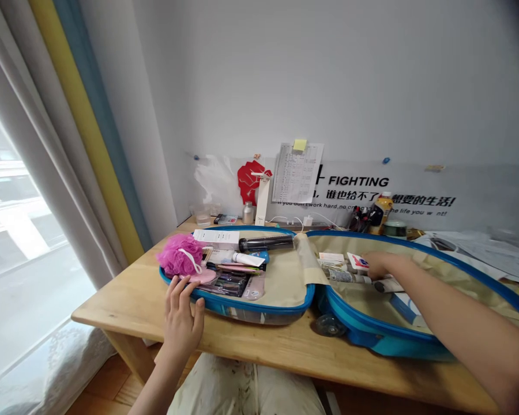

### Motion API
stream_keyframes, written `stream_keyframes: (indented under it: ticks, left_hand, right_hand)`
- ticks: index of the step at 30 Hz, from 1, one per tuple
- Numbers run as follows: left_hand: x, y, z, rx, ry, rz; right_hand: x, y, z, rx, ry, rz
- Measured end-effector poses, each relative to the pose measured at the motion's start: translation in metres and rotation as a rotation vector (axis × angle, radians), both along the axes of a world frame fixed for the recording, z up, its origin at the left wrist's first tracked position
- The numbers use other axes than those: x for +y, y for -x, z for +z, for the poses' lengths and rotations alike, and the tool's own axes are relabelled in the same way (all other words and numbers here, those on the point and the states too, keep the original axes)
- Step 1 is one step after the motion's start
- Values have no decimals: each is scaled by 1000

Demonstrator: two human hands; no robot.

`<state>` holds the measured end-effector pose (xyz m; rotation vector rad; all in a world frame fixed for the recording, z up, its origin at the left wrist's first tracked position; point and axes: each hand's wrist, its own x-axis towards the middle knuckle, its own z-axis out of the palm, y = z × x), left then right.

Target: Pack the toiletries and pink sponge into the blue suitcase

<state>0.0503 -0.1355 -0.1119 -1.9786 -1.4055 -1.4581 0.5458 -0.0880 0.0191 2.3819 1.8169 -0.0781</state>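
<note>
Our left hand (182,324) lay open, fingers spread, at the rim of the suitcase (259,308); our right hand (379,264) touched tubes (346,275) inside it, its fingers hidden, so we could not tell their state.

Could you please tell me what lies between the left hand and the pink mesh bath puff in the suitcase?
In the head view, the suitcase's blue rim and a flat round pink item lie between the left hand and the pink mesh bath puff.
</note>
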Motion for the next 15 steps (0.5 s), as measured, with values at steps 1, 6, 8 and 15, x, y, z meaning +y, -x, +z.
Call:
stream_keyframes:
  ticks: [1, 6, 8, 15]
  left_hand:
    - [0, 0, 0, -1, 7, 1]
    - [0, 0, -2, 1, 18, 12]
    - [-1, -1, -1, 0, 17, 13]
    - [-2, -2, 1, -11, 23, 17]
  right_hand:
    - [-1, 0, 4, -20, 47, -21]
    - [-5, 21, 41, -83, 69, 3]
    - [-7, 39, 60, -84, -4, 55]
    - [-13, 145, 92, 80, -119, 425]
